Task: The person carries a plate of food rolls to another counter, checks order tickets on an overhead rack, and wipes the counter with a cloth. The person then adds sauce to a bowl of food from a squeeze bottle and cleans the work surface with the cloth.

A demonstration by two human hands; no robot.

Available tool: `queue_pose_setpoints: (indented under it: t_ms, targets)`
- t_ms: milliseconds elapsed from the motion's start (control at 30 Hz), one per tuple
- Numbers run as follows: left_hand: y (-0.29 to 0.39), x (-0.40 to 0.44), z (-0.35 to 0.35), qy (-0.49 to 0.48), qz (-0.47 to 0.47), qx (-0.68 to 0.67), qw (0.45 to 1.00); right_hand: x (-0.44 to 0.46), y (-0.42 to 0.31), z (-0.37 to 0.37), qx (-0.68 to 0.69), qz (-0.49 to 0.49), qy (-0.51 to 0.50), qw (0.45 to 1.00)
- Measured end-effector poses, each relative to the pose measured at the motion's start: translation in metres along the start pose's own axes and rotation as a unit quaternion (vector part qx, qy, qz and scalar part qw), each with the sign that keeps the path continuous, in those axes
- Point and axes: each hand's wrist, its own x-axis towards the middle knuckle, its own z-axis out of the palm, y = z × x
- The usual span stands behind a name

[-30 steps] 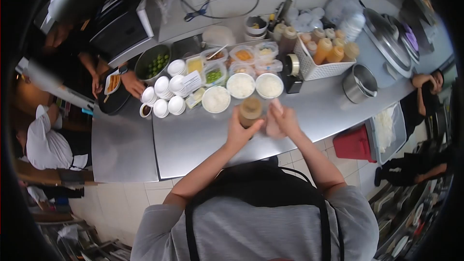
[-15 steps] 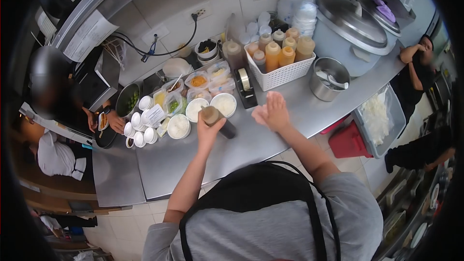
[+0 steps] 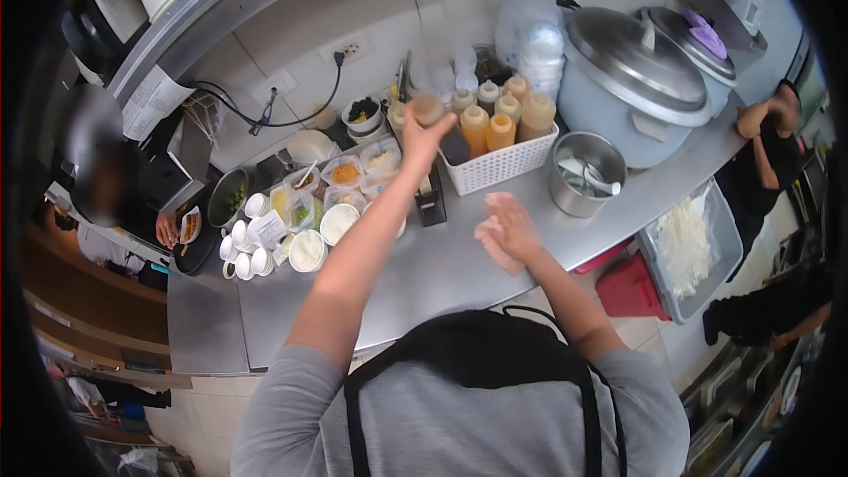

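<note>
My left hand [image 3: 425, 134] is wrapped round a dark sauce bottle [image 3: 453, 143] with a brownish top, at the left end of the white basket [image 3: 505, 166]. Several yellow, orange and brown squeeze bottles [image 3: 500, 131] stand in that basket. Over the steel counter [image 3: 459, 261], in front of the basket, my right hand [image 3: 512, 228] is closed on a pink cloth [image 3: 497, 246]. Part of the cloth hangs below the palm. A black tape dispenser [image 3: 431, 200] stands partly behind my left forearm.
White bowls [image 3: 307, 251], small cups [image 3: 245, 265] and food tubs [image 3: 343, 171] stand left. A steel pot [image 3: 586, 175] and lidded cooker [image 3: 638, 62] are right, with a grey bin [image 3: 687, 252] beyond the edge. Co-workers [image 3: 764, 168] stand on both sides.
My left hand has carried the bottle from over the counter, up and across to the basket. My right hand, with the cloth, has moved slightly down. The view has shifted right.
</note>
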Motion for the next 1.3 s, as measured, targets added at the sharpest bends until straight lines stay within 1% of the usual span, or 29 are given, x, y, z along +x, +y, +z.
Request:
queue_pose_setpoints:
  t_ms: [33,67,100,133,167,267,300,333,433,467,500,567,667,733,767,800,833,867,900,933,967,1000,1033,1067,1133,1167,1233,1267,1300]
  targets:
    - [-0.008,-0.002,0.006,-0.003,-0.005,0.043,0.999,0.004,0.013,-0.003,-0.012,0.076,-0.003,0.997]
    - [-0.023,0.0,0.011,0.009,0.02,0.107,0.994,0.007,0.024,-0.006,-0.013,0.066,0.003,0.998]
    - [-0.031,-0.002,0.013,0.001,0.018,0.145,0.989,0.007,0.033,-0.008,-0.028,0.104,0.041,0.993]
    - [-0.034,-0.007,0.015,0.008,0.05,0.215,0.975,0.009,0.041,-0.007,-0.041,0.141,0.079,0.986]
    - [-0.036,-0.009,0.016,-0.006,0.021,0.257,0.966,0.01,0.046,-0.004,-0.041,0.128,0.081,0.988]
    - [-0.047,-0.016,0.019,-0.024,0.03,0.393,0.919,0.014,0.048,0.007,-0.104,0.189,0.043,0.976]
    - [-0.042,-0.021,0.022,-0.022,0.041,0.438,0.898,0.016,0.048,0.008,-0.102,0.177,0.039,0.978]
    - [-0.043,-0.022,0.024,-0.035,0.058,0.448,0.892,0.018,0.048,0.008,-0.109,0.182,0.04,0.977]
    - [-0.048,-0.022,0.028,-0.042,0.06,0.455,0.887,0.02,0.049,0.009,-0.108,0.178,0.044,0.977]
    - [-0.05,-0.022,0.029,-0.054,0.05,0.422,0.903,0.019,0.05,0.01,-0.101,0.181,0.048,0.977]
    - [-0.053,-0.022,0.028,-0.062,0.038,0.39,0.918,0.018,0.052,0.009,-0.097,0.163,0.042,0.981]
    - [-0.066,-0.022,0.026,-0.071,0.058,0.363,0.927,0.02,0.056,0.01,-0.085,0.102,0.067,0.989]
    - [-0.071,-0.03,0.023,-0.051,0.056,0.324,0.943,0.02,0.042,0.005,-0.081,0.049,0.057,0.994]
    - [-0.051,-0.044,0.016,-0.042,0.088,0.296,0.95,0.014,0.042,0.011,-0.103,0.081,0.026,0.991]
    - [-0.044,-0.053,0.012,-0.032,0.115,0.287,0.951,0.009,0.043,0.013,-0.1,0.065,0.021,0.993]
    - [-0.041,-0.063,0.005,-0.026,0.141,0.271,0.952,0.005,0.037,0.012,-0.096,0.022,-0.002,0.995]
    - [-0.033,-0.074,-0.005,-0.046,0.122,0.274,0.953,0.0,0.029,0.01,-0.091,-0.019,-0.026,0.995]
    - [-0.025,-0.088,-0.017,-0.055,0.114,0.271,0.954,-0.005,0.02,0.011,-0.088,-0.029,-0.031,0.995]
    - [-0.019,-0.104,-0.029,-0.064,0.105,0.267,0.956,-0.011,0.011,0.011,-0.058,-0.077,-0.034,0.995]
    - [-0.019,-0.12,-0.042,-0.054,0.101,0.27,0.956,-0.015,-0.002,0.011,-0.029,-0.124,-0.037,0.991]
    - [-0.019,-0.137,-0.055,-0.05,0.096,0.264,0.958,-0.019,-0.017,0.009,-0.027,-0.133,-0.041,0.99]
    - [-0.017,-0.154,-0.069,-0.046,0.093,0.26,0.96,-0.022,-0.035,0.007,-0.02,-0.168,-0.075,0.983]
    - [-0.013,-0.172,-0.083,-0.058,0.067,0.245,0.966,-0.024,-0.053,0.008,-0.014,-0.204,-0.108,0.973]
    - [-0.008,-0.19,-0.098,-0.07,0.041,0.229,0.97,-0.025,-0.069,0.011,-0.013,-0.215,-0.109,0.97]
    - [-0.002,-0.229,-0.124,-0.04,0.017,0.295,0.954,-0.029,-0.103,0.019,0.041,-0.275,-0.174,0.945]
    - [0.001,-0.25,-0.136,-0.024,0.014,0.301,0.953,-0.028,-0.12,0.023,0.044,-0.291,-0.177,0.939]
    - [0.004,-0.29,-0.159,0.049,-0.139,0.156,0.977,-0.022,-0.157,0.032,0.049,-0.331,-0.252,0.908]
    - [0.005,-0.31,-0.173,0.082,-0.141,0.167,0.972,-0.018,-0.175,0.038,0.058,-0.362,-0.257,0.894]
    - [0.007,-0.333,-0.189,0.087,-0.158,0.213,0.96,-0.014,-0.193,0.045,0.062,-0.392,-0.258,0.881]
